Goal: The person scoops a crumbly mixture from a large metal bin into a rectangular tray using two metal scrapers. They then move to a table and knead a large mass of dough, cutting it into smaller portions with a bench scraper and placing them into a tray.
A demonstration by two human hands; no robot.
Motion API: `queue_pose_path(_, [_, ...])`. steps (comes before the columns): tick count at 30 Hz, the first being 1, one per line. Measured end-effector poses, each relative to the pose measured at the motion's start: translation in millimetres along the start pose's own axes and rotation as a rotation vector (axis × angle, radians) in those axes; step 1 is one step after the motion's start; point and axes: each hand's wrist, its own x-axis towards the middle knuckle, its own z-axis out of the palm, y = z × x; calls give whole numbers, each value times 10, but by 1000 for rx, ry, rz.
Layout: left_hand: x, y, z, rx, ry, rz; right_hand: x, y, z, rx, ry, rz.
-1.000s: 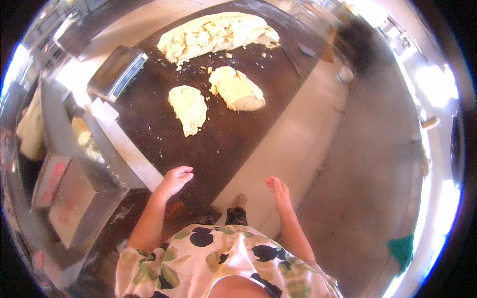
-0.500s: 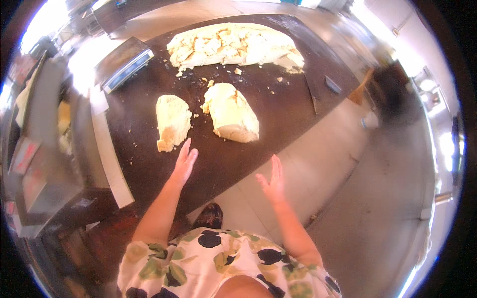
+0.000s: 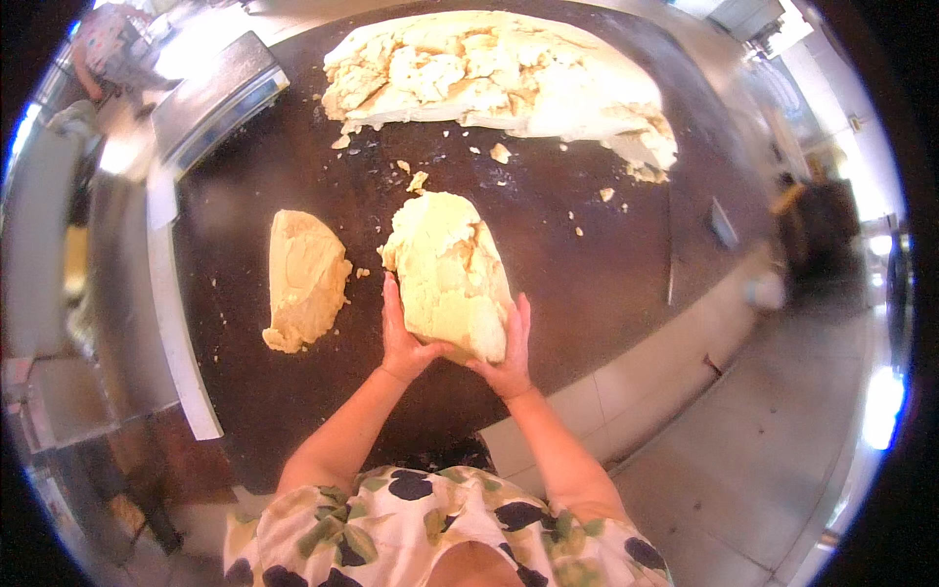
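Observation:
A thick, pale yellow piece of dough [image 3: 448,269] lies on the dark worktable [image 3: 587,293] right in front of me. Both hands grip its near end. My left hand [image 3: 403,338] presses along its left side, and my right hand [image 3: 511,344] wraps its right side, with the thumbs meeting at the near edge. To the left, apart from my hands, rests a smaller piece of dough [image 3: 305,282] with a smooth top. Across the far side stretches a large, long mass of dough [image 3: 489,73] with a torn, crumbly face.
A boxy scale [image 3: 220,103] stands at the table's far left. A flat scraper [image 3: 723,223] and a thin rod [image 3: 670,254] lie on the right. Dough crumbs [image 3: 500,153] are scattered between the pieces. Beyond the table's right edge is a tiled floor [image 3: 704,470]. A person [image 3: 108,49] is at the far left.
My hands, held apart and empty before, have moved forward and closed on the near end of the middle dough piece. The view has shifted closer to the table.

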Motion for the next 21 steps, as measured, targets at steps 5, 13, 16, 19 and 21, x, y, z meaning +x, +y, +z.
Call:
queue_pose_path(5, [376, 22, 270, -447, 70, -61, 467, -49, 27, 106, -9, 47])
queue_pose_path(13, [1686, 671, 449, 229, 169, -248, 1787, 102, -300, 546, -74, 393])
queue_pose_path(16, [2291, 843, 637, 503, 149, -311, 2465, 163, -418, 670, -70, 579])
queue_pose_path(19, [2737, 863, 883, 611, 120, -316, 2945, 352, -610, 903, -86, 795])
queue_pose_path(21, [2838, 922, 834, 254, 60, -281, 3142, 506, -728, 994, -149, 890])
